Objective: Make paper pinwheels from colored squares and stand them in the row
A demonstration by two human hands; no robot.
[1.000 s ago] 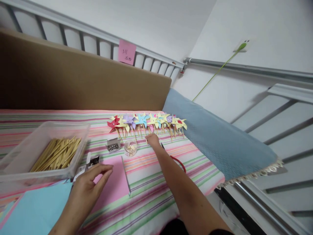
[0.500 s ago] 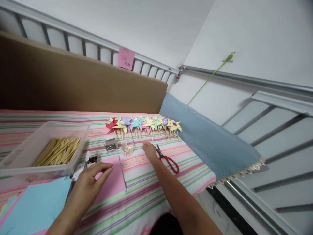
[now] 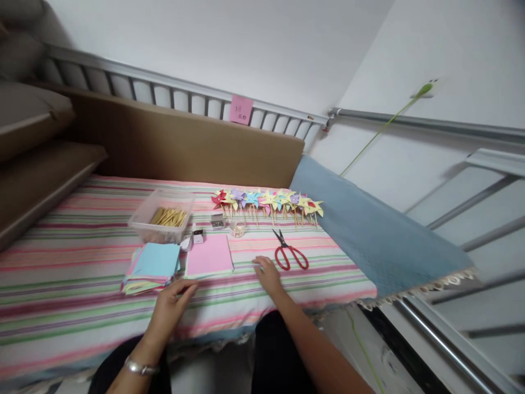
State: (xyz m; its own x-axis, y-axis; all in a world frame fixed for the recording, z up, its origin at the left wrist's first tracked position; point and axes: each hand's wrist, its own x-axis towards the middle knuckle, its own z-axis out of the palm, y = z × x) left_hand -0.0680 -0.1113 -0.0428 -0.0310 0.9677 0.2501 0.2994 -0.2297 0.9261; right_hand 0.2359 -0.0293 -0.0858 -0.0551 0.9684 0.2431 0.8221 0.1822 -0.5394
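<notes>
My left hand (image 3: pixel 170 306) rests on the striped sheet (image 3: pixel 82 284) near its front edge, fingers loosely spread toward a pink paper sheet (image 3: pixel 209 255), holding nothing. My right hand (image 3: pixel 267 273) lies on the sheet just right of the pink paper and left of red-handled scissors (image 3: pixel 290 253); its fingers are curled down and I cannot make out anything in them. A stack of coloured paper with a blue sheet on top (image 3: pixel 153 264) sits left of the pink sheet. A row of several paper pinwheels on sticks (image 3: pixel 266 203) lies farther back.
A clear tub of wooden sticks (image 3: pixel 162 221) stands behind the paper stack. Two small boxes (image 3: pixel 217 220) and a little clear cup (image 3: pixel 237 228) sit by the pinwheels. A brown board (image 3: pixel 184 142) and metal rail line the back; a blue cloth (image 3: pixel 369 230) covers the right end.
My right hand has drawn back from the pinwheel row to the front of the sheet, leaving the scissors uncovered. The camera has pulled back, showing more of the bed.
</notes>
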